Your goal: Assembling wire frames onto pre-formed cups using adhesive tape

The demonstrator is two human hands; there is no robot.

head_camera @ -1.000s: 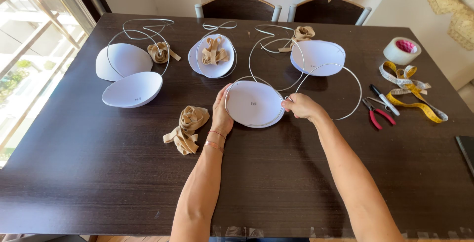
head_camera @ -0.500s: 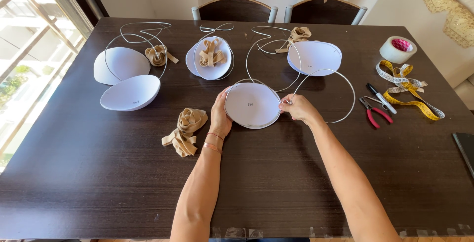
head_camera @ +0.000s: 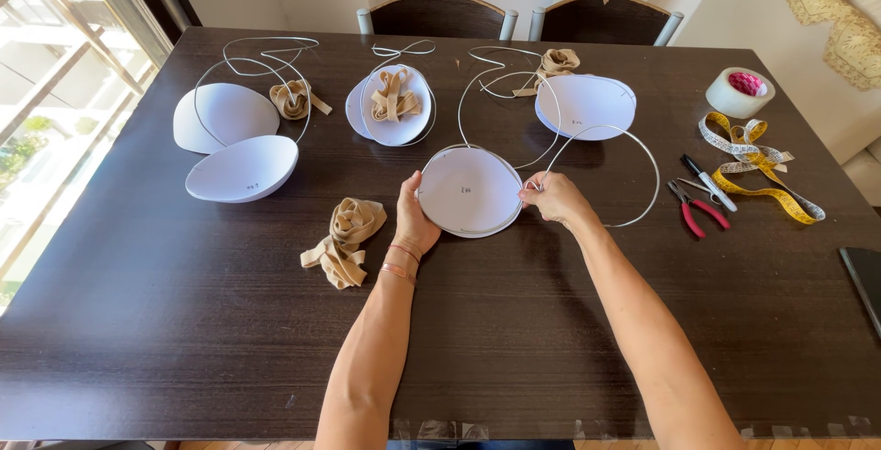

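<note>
Hands on white domed foam cup (head_camera: 470, 189), table centre: I see left hand (head_camera: 413, 221) cupping left rim, right hand (head_camera: 553, 199) pinching thin metal wire (head_camera: 633, 152) at right rim; beige ribbon bundle (head_camera: 344, 239) crumpled near-left.

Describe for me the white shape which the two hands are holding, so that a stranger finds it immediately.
On the dark wooden table, look at the middle, just below the row of white cups. The white round piece lies between the left hand and right hand. Only this one has grey wire running along its rim.
</note>
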